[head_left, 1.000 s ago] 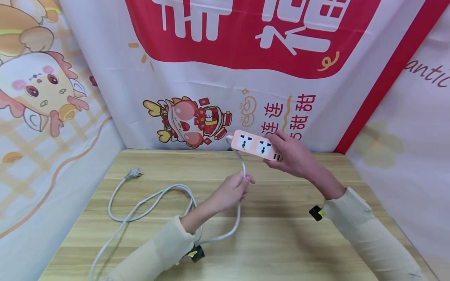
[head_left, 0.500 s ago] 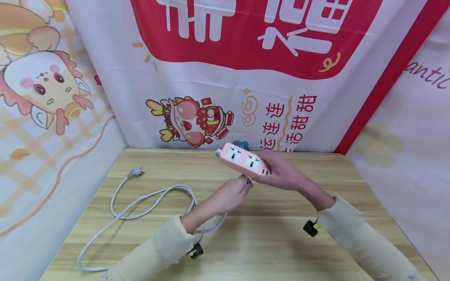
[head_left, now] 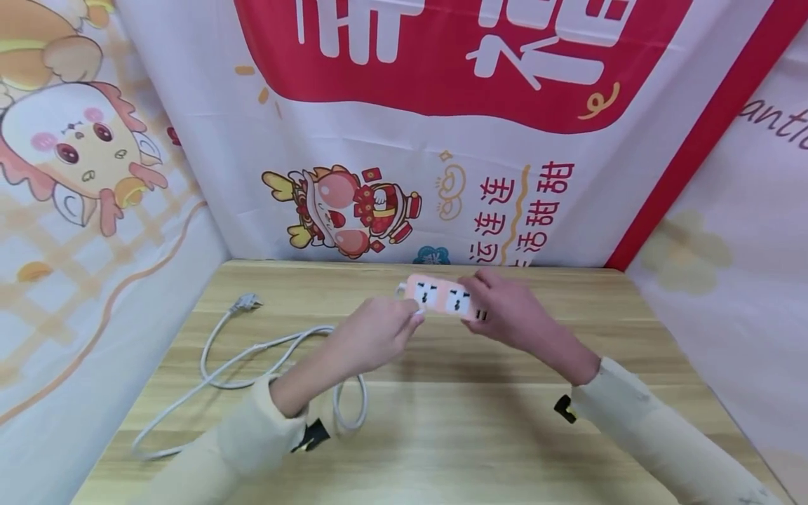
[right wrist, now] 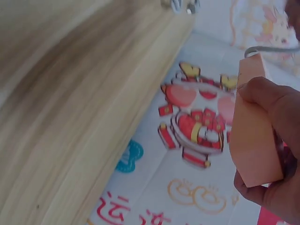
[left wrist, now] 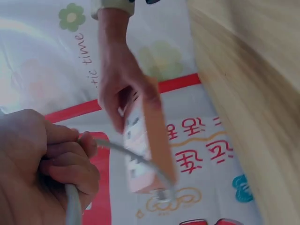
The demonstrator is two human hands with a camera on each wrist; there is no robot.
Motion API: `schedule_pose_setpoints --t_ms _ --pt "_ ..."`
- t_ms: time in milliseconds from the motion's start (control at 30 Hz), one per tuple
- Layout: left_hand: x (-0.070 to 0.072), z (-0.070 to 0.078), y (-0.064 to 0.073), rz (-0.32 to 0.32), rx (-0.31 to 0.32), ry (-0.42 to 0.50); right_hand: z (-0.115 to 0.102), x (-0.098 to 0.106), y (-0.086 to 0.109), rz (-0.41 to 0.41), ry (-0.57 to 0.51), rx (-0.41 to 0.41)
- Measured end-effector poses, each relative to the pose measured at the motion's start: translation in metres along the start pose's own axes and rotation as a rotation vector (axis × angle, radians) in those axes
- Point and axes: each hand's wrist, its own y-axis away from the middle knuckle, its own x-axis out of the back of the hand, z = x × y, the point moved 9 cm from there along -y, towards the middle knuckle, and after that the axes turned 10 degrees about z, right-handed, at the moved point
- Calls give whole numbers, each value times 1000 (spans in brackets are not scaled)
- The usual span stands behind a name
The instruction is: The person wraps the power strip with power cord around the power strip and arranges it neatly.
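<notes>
My right hand (head_left: 514, 312) grips one end of a pink power strip (head_left: 435, 294) with white socket faces, held above the table. In the right wrist view the thumb lies along the strip's pink side (right wrist: 255, 136), with fingers curled beneath its end. My left hand (head_left: 362, 337) holds the grey-white cord (left wrist: 122, 150) in curled fingers, in front of the strip's far end where the cord enters. From there the cord runs down to loose loops (head_left: 350, 421) on the table. Its plug (head_left: 246, 301) lies at the table's back left.
The wooden table (head_left: 505, 435) ends at a hanging white cloth (head_left: 214, 140) with red print at the back. Printed cloths also hang at the left (head_left: 63, 280) and right (head_left: 745, 294). More cord (head_left: 164, 421) lies across the table's left side.
The power strip came down from its higher position and levelled out somewhat. My left hand has moved left and slightly up with the cord, drawing the loop near it leftward.
</notes>
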Motion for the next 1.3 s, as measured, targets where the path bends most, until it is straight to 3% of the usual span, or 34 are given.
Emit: schedule_pose_setpoints --t_ms 67,167,300,400,500,700,867,933,1033,1167,1300 --pt "6 4 -7 -26 -70 -93 -18 -2 3 6 -3 96" --pt "10 2 -19 -64 -163 -138 -43 -6 9 -33 -88 203" --pt "12 -11 -25 -87 -246 -19 -59 -5 18 -82 -208 249" --pt "11 -18 -23 -100 -285 100 -61 0 24 -69 -268 245" --pt "9 -25 -21 -102 -262 194 -60 5 29 -41 -324 220" --pt "4 -44 -23 -65 -119 404 -53 14 32 45 -366 154" --pt "-13 -45 -17 -41 -88 689 -50 29 33 147 -452 121" --pt "-20 -44 -14 -26 -70 744 -46 38 32 205 -482 96" --pt "-23 -41 -8 47 -46 707 -36 51 29 273 -460 43" --pt "-22 -31 1 176 -86 546 -18 63 24 328 -356 -40" --pt "-26 -19 11 241 -117 357 -5 66 20 345 -255 -93"
